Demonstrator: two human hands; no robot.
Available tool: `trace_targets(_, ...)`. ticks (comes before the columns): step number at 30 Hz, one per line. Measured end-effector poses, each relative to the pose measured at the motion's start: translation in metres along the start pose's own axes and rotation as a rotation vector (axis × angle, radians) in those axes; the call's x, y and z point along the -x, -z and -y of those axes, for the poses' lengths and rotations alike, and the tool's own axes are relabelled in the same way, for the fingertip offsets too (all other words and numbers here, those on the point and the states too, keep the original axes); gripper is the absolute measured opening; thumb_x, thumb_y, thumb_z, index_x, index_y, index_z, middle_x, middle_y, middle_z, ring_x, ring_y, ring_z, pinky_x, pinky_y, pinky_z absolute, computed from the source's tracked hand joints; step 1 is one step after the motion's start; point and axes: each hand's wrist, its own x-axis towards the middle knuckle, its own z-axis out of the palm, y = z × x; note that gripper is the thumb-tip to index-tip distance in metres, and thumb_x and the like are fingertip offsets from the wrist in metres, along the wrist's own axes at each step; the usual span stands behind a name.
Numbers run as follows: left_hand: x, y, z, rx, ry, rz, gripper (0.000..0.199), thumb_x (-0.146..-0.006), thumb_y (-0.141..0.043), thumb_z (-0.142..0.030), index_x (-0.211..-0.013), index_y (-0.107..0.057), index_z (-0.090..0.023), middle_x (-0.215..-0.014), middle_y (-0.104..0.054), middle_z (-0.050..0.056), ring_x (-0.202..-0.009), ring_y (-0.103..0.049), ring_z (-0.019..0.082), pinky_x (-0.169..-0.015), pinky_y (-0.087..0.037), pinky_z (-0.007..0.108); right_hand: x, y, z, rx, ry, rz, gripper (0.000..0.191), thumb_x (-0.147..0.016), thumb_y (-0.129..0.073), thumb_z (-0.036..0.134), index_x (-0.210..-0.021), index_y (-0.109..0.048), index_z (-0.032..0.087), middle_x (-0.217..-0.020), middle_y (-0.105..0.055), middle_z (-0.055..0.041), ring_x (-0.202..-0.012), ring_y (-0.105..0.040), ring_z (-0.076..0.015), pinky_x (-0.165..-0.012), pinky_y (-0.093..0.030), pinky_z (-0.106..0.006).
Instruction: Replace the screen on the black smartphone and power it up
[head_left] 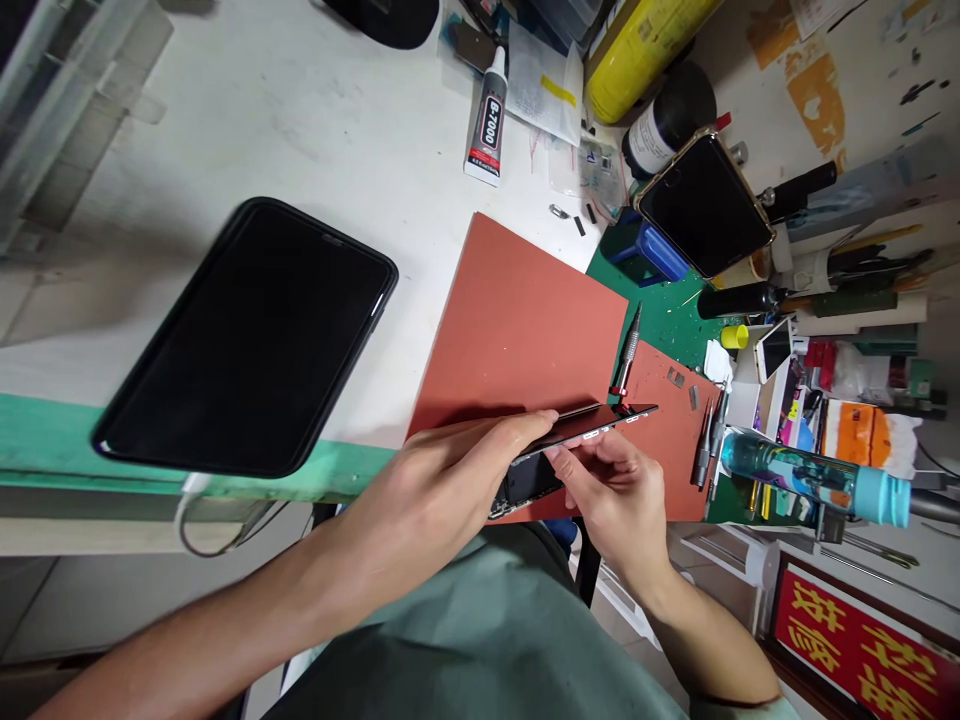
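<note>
An opened phone is between my hands above the red mat's front edge. Its screen panel (592,422) is tilted up from the dark phone body (529,482), whose inner frame shows along the lower edge. My left hand (457,465) grips the panel, thumb along its top, other fingers mostly hidden underneath. At the panel's near edge, the thumb of my right hand (619,490) presses against it with the fingers curled beneath. Just beyond the panel lies a metal-handled screwdriver (628,350) with a red part at its near end.
A large black tablet (251,340) lies left, a white cable below it. A B-7000 glue tube (487,130) stands behind the red mat (525,310). Tweezers (703,445), a blue bottle (810,475) and a propped phone (705,205) crowd the right.
</note>
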Motion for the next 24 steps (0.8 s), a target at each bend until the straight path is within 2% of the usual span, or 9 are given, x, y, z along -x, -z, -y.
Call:
trace_targets(4, 0.0006, -0.0008, 0.0009, -0.003, -0.014, -0.007, 0.049, -0.102, -0.049, 0.001, -0.147, -0.057, -0.016, -0.133, -0.079, 0.006, -0.110, -0.081, 0.014, -0.112, -0.061, 0.024, -0.0040, -0.0009, 0.0016, -0.057, -0.098, 0.016, 0.026, -0.090, -0.082, 0.041, -0.075, -0.072, 0.022, -0.056, -0.057, 0.0056, -0.049, -0.044, -0.0095, -0.047, -0.037, -0.024)
trace_targets(8, 0.0007, -0.0007, 0.0010, 0.015, -0.002, 0.001, 0.048, -0.103, -0.050, 0.001, -0.147, -0.057, -0.017, -0.133, -0.079, 0.005, -0.111, -0.080, 0.013, -0.113, -0.059, 0.023, -0.0034, -0.0003, 0.0012, -0.048, -0.127, 0.023, 0.029, -0.090, -0.081, 0.042, -0.072, -0.070, 0.022, -0.055, -0.056, 0.0054, -0.050, -0.044, -0.0098, -0.049, -0.035, -0.025)
trace_targets(20, 0.0013, -0.0006, 0.0014, 0.016, 0.007, 0.011, 0.047, -0.104, -0.050, 0.000, -0.148, -0.057, -0.017, -0.135, -0.079, 0.003, -0.112, -0.080, 0.012, -0.114, -0.058, 0.022, -0.0065, 0.0027, 0.0051, 0.026, -0.088, 0.092, 0.028, -0.093, -0.075, 0.039, -0.072, -0.066, 0.022, -0.057, -0.054, 0.0058, -0.051, -0.042, -0.0097, -0.050, -0.036, -0.025)
trace_targets(24, 0.0022, -0.0016, 0.0014, -0.013, 0.006, 0.002, 0.048, -0.105, -0.049, -0.001, -0.148, -0.057, -0.019, -0.134, -0.079, 0.002, -0.107, -0.081, 0.013, -0.112, -0.060, 0.023, -0.0061, 0.0021, 0.0048, 0.005, -0.086, 0.096, 0.026, -0.093, -0.075, 0.040, -0.075, -0.068, 0.022, -0.062, -0.059, 0.0046, -0.052, -0.044, -0.0094, -0.050, -0.037, -0.024)
